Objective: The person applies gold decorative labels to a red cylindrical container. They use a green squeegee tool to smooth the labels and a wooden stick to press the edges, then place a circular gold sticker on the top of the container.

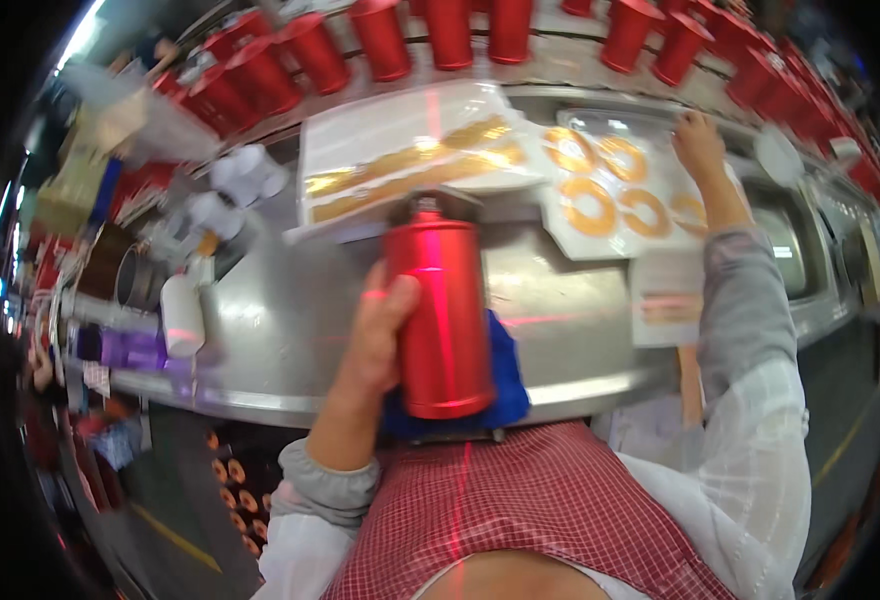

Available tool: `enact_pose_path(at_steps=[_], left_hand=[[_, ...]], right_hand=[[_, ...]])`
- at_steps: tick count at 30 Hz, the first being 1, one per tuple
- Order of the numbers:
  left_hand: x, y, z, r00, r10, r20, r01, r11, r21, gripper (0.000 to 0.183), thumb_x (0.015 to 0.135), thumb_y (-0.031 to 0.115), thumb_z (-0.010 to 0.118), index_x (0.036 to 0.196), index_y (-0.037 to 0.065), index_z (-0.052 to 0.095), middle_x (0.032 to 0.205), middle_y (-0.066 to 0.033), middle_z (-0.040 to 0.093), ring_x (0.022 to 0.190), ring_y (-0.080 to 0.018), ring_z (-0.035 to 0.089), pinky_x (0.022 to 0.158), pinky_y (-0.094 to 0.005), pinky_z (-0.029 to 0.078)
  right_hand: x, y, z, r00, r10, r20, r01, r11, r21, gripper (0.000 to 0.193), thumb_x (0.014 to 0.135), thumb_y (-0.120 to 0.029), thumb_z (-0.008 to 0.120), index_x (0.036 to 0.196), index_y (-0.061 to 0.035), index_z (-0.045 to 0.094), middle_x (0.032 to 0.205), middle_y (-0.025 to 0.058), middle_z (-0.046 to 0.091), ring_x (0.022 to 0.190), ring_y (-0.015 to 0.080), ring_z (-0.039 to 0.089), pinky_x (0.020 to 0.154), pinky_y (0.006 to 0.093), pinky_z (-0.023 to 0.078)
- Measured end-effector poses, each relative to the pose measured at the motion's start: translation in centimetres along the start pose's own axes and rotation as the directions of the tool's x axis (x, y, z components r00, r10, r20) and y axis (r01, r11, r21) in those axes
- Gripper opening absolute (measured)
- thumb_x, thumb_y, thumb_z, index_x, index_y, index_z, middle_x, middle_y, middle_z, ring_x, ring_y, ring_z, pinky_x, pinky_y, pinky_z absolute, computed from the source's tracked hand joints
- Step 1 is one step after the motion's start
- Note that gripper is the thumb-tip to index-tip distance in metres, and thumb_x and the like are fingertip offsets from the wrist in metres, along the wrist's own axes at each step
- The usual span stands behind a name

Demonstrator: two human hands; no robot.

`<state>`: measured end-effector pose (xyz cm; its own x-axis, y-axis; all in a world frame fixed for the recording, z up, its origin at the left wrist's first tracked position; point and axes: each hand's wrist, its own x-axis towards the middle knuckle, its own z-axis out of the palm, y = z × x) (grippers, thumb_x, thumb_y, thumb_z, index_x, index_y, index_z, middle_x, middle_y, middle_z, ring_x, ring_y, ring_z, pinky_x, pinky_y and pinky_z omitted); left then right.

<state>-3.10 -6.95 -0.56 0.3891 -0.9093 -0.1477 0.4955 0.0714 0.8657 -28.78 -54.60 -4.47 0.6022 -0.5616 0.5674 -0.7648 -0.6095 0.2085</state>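
My left hand grips a glossy red metal canister from its left side, thumb across the front. The canister stands almost upright in front of me, its top end dark and blurred. Behind its lower part, a blue pad or cloth shows at the bench edge. At the far right, my right hand reaches over the edge of a pale sheet or tray bearing several orange-gold rings. Its fingers look curled together; whatever they pinch is too small and blurred to make out.
A white sheet with gold strips lies across the steel bench. Rows of red canisters line the back. A metal basin is at right; a white roll and crumpled white material are at left.
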Motion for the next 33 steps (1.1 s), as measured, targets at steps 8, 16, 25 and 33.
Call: enact_pose_path(at_steps=[8, 16, 25, 33], left_hand=[[-0.3, 0.7, 0.9, 1.000, 0.000, 0.020, 0.002, 0.994, -0.107, 0.073, 0.090, 0.031, 0.067, 0.144, 0.002, 0.026, 0.128, -0.0120, 0.050, 0.114, -0.0187, 0.054, 0.095, -0.0340, 0.048], [-0.3, 0.9, 0.2, 0.998, 0.039, 0.041, -0.032, 0.986, -0.162, 0.074, 0.096, 0.036, 0.059, 0.146, 0.000, 0.018, 0.135, -0.0144, 0.045, 0.120, -0.0208, 0.050, 0.101, -0.0357, 0.044], [1.2, 1.6, -0.2, 0.981, 0.191, -0.029, -0.189, 0.981, 0.047, 0.089, 0.091, 0.038, 0.066, 0.147, -0.006, 0.013, 0.139, -0.0230, 0.041, 0.126, -0.0259, 0.046, 0.105, -0.0360, 0.038], [1.9, 0.6, -1.2, 0.979, 0.205, -0.012, -0.193, 0.936, 0.293, 0.082, 0.088, 0.025, 0.069, 0.146, -0.004, 0.018, 0.135, -0.0180, 0.042, 0.124, -0.0236, 0.046, 0.103, -0.0349, 0.040]], right_hand=[[0.1, -4.3, -6.4, 0.960, -0.202, 0.196, 0.115, 0.917, 0.382, 0.007, 0.076, -0.007, 0.068, 0.080, -0.0036, 0.063, 0.100, 0.0103, 0.058, 0.097, 0.0319, 0.054, 0.084, 0.0431, 0.047], [-2.5, -25.9, -27.0, 0.927, -0.205, -0.315, 0.361, 0.722, 0.590, 0.023, 0.062, 0.004, 0.071, 0.082, -0.0029, 0.062, 0.116, 0.0159, 0.056, 0.113, 0.0362, 0.051, 0.099, 0.0464, 0.039], [-8.6, -31.5, -26.2, 0.915, -0.317, -0.248, 0.401, 0.658, 0.637, 0.016, 0.068, -0.011, 0.067, 0.081, -0.0026, 0.062, 0.119, 0.0142, 0.055, 0.113, 0.0328, 0.052, 0.074, 0.0422, 0.041], [-9.1, -31.8, -27.1, 0.922, -0.328, -0.205, 0.378, 0.653, 0.656, 0.018, 0.069, -0.010, 0.068, 0.084, -0.0020, 0.064, 0.118, 0.0150, 0.055, 0.111, 0.0337, 0.053, 0.076, 0.0412, 0.042]])
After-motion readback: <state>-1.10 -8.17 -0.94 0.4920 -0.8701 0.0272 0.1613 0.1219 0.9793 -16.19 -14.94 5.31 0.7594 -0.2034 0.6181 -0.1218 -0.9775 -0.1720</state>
